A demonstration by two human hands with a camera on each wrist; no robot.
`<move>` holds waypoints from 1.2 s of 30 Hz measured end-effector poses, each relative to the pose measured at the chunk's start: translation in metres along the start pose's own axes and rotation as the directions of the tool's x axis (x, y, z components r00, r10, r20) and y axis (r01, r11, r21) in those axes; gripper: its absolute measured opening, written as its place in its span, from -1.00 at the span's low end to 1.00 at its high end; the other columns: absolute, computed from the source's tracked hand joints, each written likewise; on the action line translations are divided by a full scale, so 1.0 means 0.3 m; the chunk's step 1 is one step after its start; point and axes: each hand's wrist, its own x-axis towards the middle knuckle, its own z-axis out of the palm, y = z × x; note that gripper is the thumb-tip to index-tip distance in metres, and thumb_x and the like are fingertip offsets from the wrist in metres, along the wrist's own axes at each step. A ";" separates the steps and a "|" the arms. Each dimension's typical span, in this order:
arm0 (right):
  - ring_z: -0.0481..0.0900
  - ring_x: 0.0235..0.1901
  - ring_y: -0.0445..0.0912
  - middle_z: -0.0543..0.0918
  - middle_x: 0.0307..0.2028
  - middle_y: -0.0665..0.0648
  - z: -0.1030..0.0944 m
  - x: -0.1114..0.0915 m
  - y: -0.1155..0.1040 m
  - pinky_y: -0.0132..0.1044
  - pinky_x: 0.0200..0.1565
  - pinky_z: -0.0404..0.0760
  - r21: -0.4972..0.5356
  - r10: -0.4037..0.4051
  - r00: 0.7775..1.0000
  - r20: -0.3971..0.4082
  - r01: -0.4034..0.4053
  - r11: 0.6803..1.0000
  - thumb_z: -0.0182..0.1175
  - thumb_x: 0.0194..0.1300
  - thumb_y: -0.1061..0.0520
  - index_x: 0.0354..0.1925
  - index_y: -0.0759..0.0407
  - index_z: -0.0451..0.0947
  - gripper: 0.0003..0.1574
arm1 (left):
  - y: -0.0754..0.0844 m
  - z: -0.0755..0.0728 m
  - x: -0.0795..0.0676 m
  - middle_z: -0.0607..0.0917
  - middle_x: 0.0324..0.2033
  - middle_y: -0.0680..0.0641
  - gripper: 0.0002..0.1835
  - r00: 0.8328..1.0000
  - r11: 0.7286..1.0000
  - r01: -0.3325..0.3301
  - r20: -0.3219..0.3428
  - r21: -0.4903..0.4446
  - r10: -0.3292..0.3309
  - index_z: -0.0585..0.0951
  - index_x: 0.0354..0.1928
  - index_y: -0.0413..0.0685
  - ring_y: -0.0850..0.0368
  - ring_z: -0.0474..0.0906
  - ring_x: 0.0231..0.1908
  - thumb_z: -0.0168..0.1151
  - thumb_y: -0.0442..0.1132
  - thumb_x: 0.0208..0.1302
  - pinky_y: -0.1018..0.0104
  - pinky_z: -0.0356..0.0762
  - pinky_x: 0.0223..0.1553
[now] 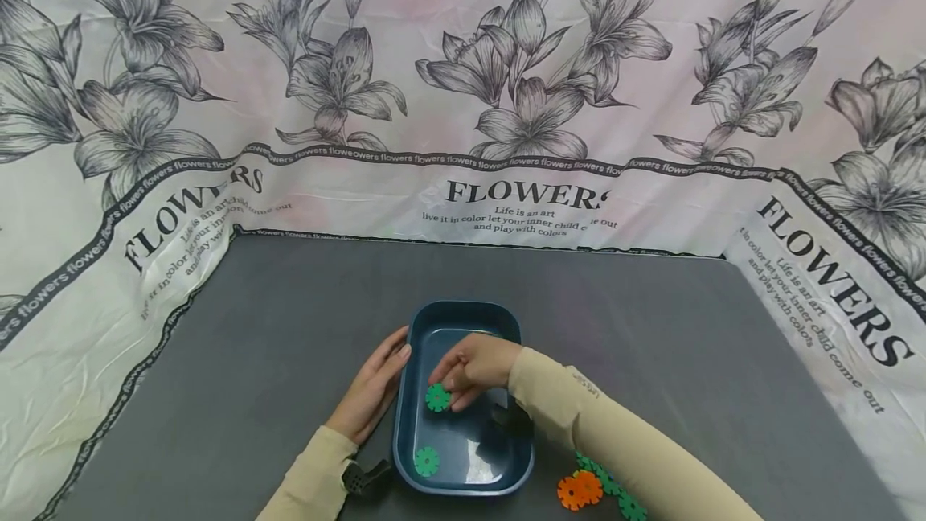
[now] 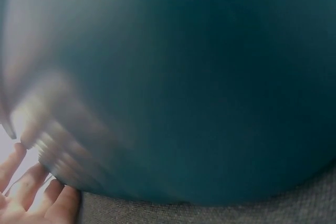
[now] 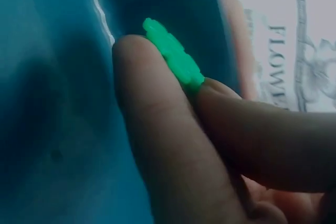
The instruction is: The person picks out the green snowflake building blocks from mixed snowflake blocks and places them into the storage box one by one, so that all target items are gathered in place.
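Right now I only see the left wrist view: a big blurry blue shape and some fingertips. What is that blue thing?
Observer: It is a blue tray on a grey table; the left hand rests flat against its outer side.
Operator: Is the other hand doing anything?
Observer: The right hand is over the tray, its grip pinching a green gear-shaped piece between thumb and finger.
Operator: Anything already in the tray?
Observer: One more green piece lies near its front end.
Operator: Any others around?
Observer: Orange pieces and green ones lie on the table beside the right sleeve.
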 end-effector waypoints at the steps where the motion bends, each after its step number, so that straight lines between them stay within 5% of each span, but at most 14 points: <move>1: 0.68 -0.42 -0.10 0.70 -0.34 0.18 0.010 0.013 0.002 -0.22 -0.26 0.70 -0.003 0.010 1.000 0.002 -0.010 1.000 0.09 0.34 0.36 -0.06 0.34 0.62 -0.75 | 0.001 0.001 0.001 0.22 0.40 -0.02 -0.41 1.000 1.000 0.000 0.000 -0.003 0.000 0.19 0.42 0.11 0.04 0.07 0.41 0.07 -0.01 0.42 -0.06 -0.11 0.43; 14: 0.66 -0.50 -0.09 0.71 -0.44 0.25 0.083 0.055 0.027 -0.19 -0.34 0.70 -0.049 0.041 0.998 -0.042 -0.043 0.998 0.22 0.16 0.46 -0.25 0.39 0.65 -0.84 | 0.009 0.008 0.004 0.25 0.39 -0.05 -0.40 1.000 1.000 -0.011 0.002 -0.005 0.011 0.20 0.41 0.07 0.05 0.09 0.41 0.09 -0.02 0.41 -0.02 -0.09 0.44; 36: 0.61 -0.61 -0.08 0.65 -0.61 0.15 0.125 0.043 0.022 -0.25 -0.50 0.65 -0.246 -0.072 0.986 -0.153 0.033 0.969 0.37 -0.04 0.46 -0.47 0.32 0.65 -0.88 | 0.007 0.001 -0.005 0.24 0.39 -0.03 -0.40 1.000 1.000 -0.015 0.002 -0.005 0.015 0.20 0.42 0.08 0.07 0.11 0.40 0.09 -0.03 0.41 0.03 -0.08 0.44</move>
